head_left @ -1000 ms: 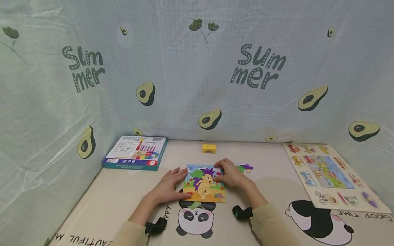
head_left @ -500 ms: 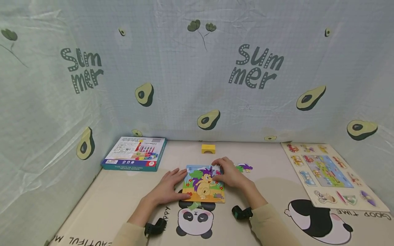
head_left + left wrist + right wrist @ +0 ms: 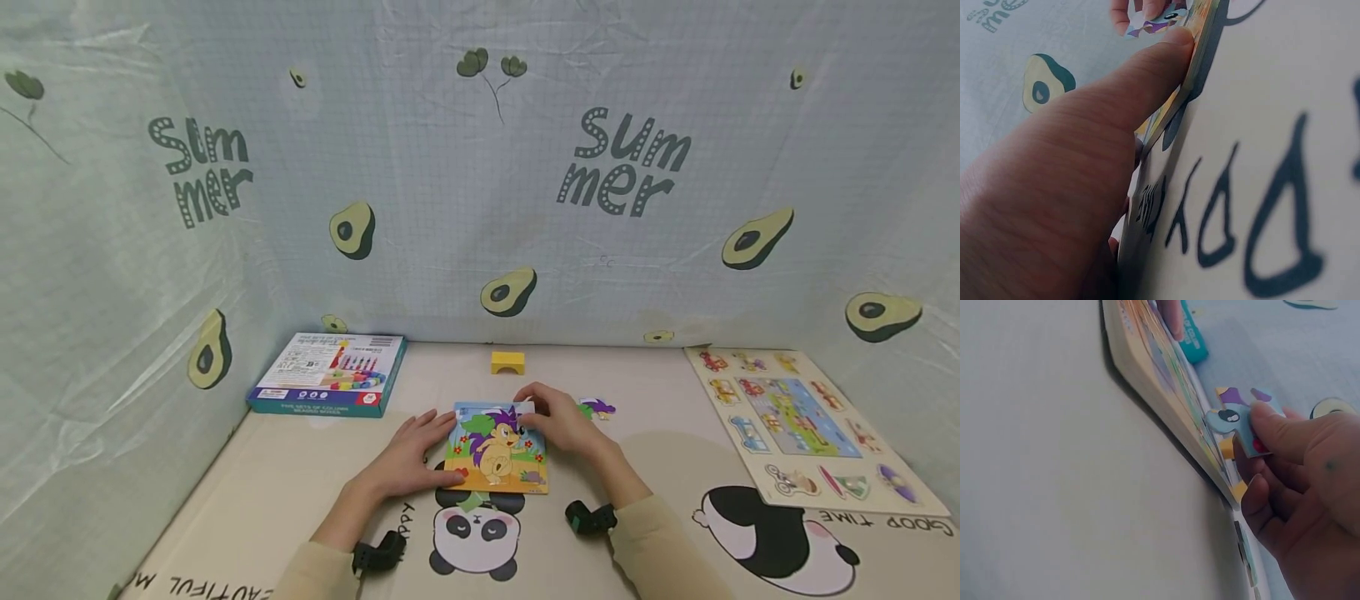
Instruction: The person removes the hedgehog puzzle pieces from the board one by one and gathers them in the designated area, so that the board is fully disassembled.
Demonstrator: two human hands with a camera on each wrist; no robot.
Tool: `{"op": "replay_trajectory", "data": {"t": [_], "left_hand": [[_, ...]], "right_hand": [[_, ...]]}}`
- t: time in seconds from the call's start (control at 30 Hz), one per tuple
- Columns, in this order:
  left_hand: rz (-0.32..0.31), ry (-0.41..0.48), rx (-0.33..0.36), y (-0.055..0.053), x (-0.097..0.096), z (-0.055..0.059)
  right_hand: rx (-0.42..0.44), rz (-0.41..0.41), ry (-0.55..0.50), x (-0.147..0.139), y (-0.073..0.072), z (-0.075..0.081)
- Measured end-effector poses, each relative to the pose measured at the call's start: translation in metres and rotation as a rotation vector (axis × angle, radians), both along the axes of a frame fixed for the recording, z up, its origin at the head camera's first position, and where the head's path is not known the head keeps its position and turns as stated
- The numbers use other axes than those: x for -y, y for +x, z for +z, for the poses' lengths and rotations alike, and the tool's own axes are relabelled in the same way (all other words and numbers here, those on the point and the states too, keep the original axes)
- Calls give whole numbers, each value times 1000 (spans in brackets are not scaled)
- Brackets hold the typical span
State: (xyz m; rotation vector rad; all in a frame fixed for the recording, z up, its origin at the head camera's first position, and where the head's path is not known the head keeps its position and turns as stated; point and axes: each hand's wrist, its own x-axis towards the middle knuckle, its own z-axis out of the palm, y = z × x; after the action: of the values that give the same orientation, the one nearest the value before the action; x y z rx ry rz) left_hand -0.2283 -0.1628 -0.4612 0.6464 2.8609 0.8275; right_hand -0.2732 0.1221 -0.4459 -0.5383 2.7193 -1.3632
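Observation:
A hedgehog jigsaw puzzle lies in its shallow board on the table, before me. My left hand rests at its left side, fingers spread toward the far corner and thumb on the near-left corner. At the far-right corner, my right hand pinches a puzzle piece between thumb and fingers. The piece is light blue with purple patches, an eye and a red spot. In the right wrist view it is held up, tilted, apart from the board's surface. More loose pieces, purple and green, lie beyond the right hand.
A yellow arch block stands behind the puzzle. At the back left lies a flat boxed bead set. A large wooden picture board lies on the right. Printed cloth walls rise at the back and sides.
My right thumb has moved slightly up toward the far-right corner, showing more of the puzzle's right side. The left hand stays in place.

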Motion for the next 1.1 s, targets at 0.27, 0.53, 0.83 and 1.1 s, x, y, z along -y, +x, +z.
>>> {"op": "replay_trajectory", "data": {"t": [0.27,0.53,0.83,1.1], "left_hand": [[-3,-4,2,-1,-1,1],[-9,0,4,0,0,1],[-16,5,-7,1,1,1],[-7,-7,-3,1,1,1]], "right_hand": [[22,-12,-31,-8,0,8],[-5,-8,-26,-25,-3,14],[-42,-10,-25,-56,-8,20],[-61,6,11,-88,-10,27]]}}
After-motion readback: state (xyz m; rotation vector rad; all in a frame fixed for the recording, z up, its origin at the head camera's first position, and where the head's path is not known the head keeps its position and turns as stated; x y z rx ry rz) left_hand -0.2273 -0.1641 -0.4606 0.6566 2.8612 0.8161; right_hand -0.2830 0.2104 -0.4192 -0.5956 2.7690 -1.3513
